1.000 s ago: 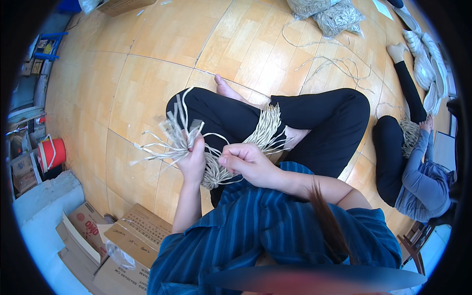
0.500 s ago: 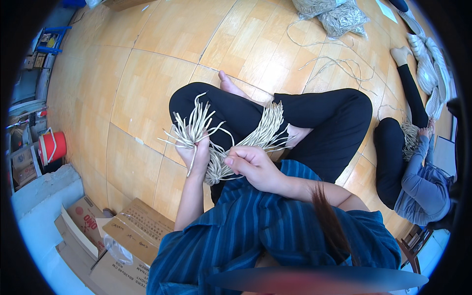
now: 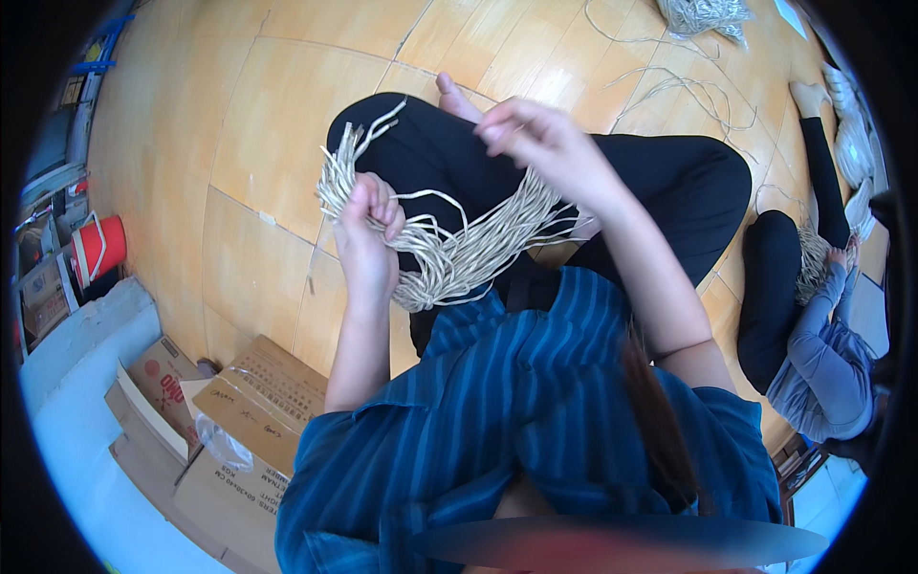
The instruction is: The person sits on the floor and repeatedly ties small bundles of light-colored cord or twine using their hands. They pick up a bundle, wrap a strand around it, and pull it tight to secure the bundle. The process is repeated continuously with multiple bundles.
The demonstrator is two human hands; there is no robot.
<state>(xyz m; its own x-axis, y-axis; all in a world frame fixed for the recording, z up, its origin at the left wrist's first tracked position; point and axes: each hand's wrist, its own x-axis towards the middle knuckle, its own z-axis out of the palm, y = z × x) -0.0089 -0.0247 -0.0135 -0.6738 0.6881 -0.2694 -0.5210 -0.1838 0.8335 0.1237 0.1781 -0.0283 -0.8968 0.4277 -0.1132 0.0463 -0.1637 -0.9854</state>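
A thick bundle of pale beige twisted cords (image 3: pixel 478 244) lies across my lap, knotted at its lower left end. My left hand (image 3: pixel 368 220) is closed round the bundle, with a tuft of loose cord ends (image 3: pixel 337 177) sticking out past the fist. One strand loops away from the left hand over my dark trousers. My right hand (image 3: pixel 545 143) is raised above the far end of the bundle, blurred by motion. Its thumb and fingertips are drawn together in a pinch; whatever is between them cannot be made out.
A clear bag of cord (image 3: pixel 706 19) and loose strands (image 3: pixel 693 96) lie on the wooden floor ahead. At right, another person (image 3: pixel 827 354) sits handling similar cords. Cardboard boxes (image 3: pixel 258 402) stand at lower left, near a low pale ledge (image 3: pixel 91 330) and a red bucket (image 3: pixel 100 247).
My right hand has moved up and away from beside the left hand. The left hand has risen and now wraps the bundle in a fist, its cord ends gathered closer. The view has shifted.
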